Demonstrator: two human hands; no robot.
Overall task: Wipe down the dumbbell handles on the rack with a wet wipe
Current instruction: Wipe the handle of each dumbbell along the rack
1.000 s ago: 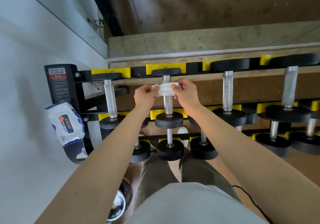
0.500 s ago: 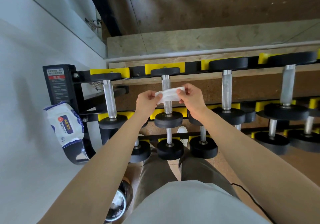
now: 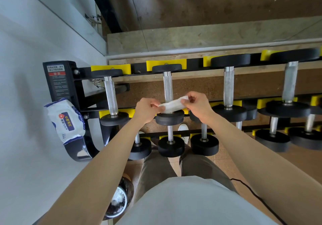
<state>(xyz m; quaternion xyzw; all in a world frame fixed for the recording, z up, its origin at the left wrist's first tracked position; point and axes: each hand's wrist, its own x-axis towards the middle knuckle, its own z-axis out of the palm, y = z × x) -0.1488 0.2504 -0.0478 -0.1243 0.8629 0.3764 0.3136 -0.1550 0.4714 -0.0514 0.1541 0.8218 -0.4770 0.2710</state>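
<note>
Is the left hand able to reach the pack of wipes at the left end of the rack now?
Probably yes. The wipes pack lies left of the left hand, past the leftmost dumbbell, nothing above blocking; but that hand pinches the wet wipe.

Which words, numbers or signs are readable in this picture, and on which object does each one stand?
"卫生湿巾": on the blue label of the wipe pack.
"75%酒精": on the same blue label.
"警告": on the red band of the sticker stuck to the black end post of the rack.
The sticker's other lines and the pack's small print are too small to read.
</note>
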